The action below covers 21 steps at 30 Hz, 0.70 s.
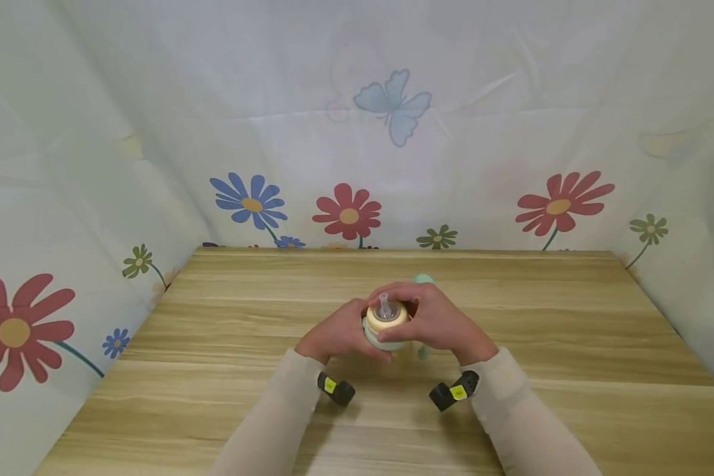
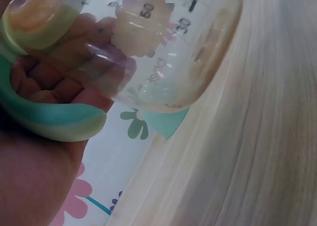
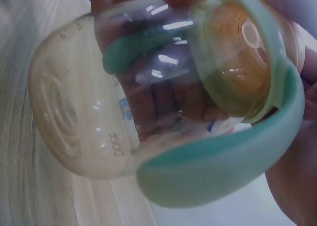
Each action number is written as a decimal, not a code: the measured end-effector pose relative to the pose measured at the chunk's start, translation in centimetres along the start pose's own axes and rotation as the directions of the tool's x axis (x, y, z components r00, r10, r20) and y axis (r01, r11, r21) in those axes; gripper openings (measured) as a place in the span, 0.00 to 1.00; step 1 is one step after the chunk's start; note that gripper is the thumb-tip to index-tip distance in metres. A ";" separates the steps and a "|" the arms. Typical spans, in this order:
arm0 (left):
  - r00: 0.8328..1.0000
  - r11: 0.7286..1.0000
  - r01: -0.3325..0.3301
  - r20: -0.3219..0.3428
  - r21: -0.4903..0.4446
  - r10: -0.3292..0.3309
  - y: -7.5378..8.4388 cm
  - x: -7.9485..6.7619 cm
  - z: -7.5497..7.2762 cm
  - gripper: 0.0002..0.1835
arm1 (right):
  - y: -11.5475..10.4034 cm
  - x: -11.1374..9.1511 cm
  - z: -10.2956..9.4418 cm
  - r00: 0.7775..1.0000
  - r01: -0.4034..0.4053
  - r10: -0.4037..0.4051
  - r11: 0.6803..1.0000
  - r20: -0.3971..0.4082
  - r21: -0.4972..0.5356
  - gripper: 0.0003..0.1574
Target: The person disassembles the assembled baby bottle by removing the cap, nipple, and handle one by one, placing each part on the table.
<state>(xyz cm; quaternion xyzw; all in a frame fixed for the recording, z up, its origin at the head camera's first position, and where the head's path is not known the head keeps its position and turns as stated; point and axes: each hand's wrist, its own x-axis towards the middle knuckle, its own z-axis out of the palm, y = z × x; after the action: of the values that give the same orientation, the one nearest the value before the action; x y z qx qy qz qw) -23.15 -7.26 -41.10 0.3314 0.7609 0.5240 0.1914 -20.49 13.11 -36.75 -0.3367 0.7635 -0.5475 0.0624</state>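
Both hands hold a clear baby bottle [image 3: 99,122] above the table. It has measuring marks, mint-green handles [image 3: 223,161], a yellow collar [image 1: 387,327] and a clear narrow spout [image 1: 383,303]. My left hand [image 1: 346,332] curls round the bottle's upper part from the left, by the green handle ring. From the right, my right hand [image 1: 443,320] grips the yellow collar between thumb and fingers. In the left wrist view, fingers show through the clear wall, beside one green handle [image 2: 59,122]. The bottle's body is mostly hidden in the head view.
A mint-green piece [image 1: 424,279] shows just beyond the right hand; I cannot tell whether it belongs to the bottle. The wood-grain table [image 1: 244,297] is bordered by a white curtain [image 1: 482,152] with printed flowers. Dark wrist straps [image 1: 336,389] sit over both light sleeves.
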 end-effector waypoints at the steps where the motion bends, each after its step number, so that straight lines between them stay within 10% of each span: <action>1: 1.000 1.000 -0.001 0.009 0.005 0.001 0.0 0.0 0.0 0.36 | 0.0 0.0 0.0 1.000 0.000 -0.001 1.000 0.004 0.005 0.26; 21: 0.999 0.999 0.005 -0.044 0.045 -0.003 1.3 -0.2 0.0 0.37 | 0.5 0.1 0.0 0.993 0.118 -0.118 0.992 -0.006 0.046 0.25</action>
<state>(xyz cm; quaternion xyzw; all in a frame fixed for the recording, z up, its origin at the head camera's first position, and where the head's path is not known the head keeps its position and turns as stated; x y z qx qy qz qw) -22.61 -7.15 -39.93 0.3225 0.7772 0.5135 0.1682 -20.78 13.12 -37.17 -0.3788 0.7295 -0.5684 0.0366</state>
